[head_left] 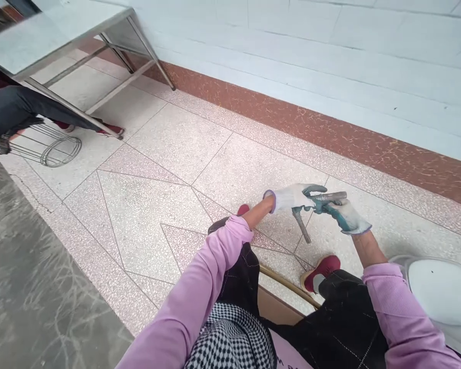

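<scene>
Partly unseen: metal tabletop (42,36) cut off at eleven o'clock; another person's dark-clad leg (19,110) leaving the frame at nine; white container (443,292) clipped at four; bent metal piece (311,210) half covered by gloved left hand (292,197) and right hand (343,212).

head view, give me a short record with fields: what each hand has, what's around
left hand: gloved left hand grips a metal piece that points down
right hand: gloved right hand holds a metal rod lying level
contact: the two metal parts meet between the hands
floor: speckled terrazzo floor
nearby: metal table; wire frame; another person's leg
</scene>
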Motion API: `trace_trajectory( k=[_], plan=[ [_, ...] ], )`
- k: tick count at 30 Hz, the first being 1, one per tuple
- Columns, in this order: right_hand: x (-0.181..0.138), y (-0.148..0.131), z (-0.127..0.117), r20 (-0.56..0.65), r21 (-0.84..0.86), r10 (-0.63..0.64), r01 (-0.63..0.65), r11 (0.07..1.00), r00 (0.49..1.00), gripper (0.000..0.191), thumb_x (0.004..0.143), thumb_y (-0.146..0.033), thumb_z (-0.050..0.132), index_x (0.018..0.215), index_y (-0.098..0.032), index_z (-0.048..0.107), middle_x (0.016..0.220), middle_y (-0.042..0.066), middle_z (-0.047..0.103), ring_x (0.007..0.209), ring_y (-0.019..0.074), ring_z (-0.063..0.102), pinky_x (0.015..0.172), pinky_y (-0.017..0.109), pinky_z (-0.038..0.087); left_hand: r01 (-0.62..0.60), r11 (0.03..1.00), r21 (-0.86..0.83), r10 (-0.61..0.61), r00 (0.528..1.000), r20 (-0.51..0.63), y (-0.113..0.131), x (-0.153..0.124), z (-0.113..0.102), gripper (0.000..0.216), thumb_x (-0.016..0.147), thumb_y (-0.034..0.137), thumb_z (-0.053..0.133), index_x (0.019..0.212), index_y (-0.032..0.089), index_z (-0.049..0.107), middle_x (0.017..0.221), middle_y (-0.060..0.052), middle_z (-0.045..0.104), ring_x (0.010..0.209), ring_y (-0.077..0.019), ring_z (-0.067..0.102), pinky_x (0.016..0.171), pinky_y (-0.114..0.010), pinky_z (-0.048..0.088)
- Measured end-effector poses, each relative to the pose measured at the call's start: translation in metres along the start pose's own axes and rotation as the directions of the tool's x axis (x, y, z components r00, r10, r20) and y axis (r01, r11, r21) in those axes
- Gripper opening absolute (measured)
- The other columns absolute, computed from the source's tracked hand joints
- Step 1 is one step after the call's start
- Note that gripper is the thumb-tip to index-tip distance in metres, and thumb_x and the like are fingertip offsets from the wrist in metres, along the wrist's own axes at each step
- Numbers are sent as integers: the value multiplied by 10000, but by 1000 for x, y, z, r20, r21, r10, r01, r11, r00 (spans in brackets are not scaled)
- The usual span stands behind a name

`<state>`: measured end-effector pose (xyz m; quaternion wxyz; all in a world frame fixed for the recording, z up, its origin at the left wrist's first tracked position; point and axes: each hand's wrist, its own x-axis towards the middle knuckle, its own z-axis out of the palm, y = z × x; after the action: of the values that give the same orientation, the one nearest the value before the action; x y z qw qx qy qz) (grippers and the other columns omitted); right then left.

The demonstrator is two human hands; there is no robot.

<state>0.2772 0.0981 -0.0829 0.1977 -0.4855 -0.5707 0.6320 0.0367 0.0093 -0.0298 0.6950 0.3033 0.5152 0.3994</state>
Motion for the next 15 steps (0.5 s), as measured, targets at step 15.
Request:
trace_trajectory(
  k=[15],
  plan=[
    [16,20,-8,28,-398,74,-57,915,997,301,672,-485,675,796,-251,818,753,72,800,723,253,722,621,350,531,-211,903,-374,157,973,-171,53,25,-44,374,1089,236,617,1430,112,705,745,-26,679,545,-124,508,606,-292,456]
  ],
)
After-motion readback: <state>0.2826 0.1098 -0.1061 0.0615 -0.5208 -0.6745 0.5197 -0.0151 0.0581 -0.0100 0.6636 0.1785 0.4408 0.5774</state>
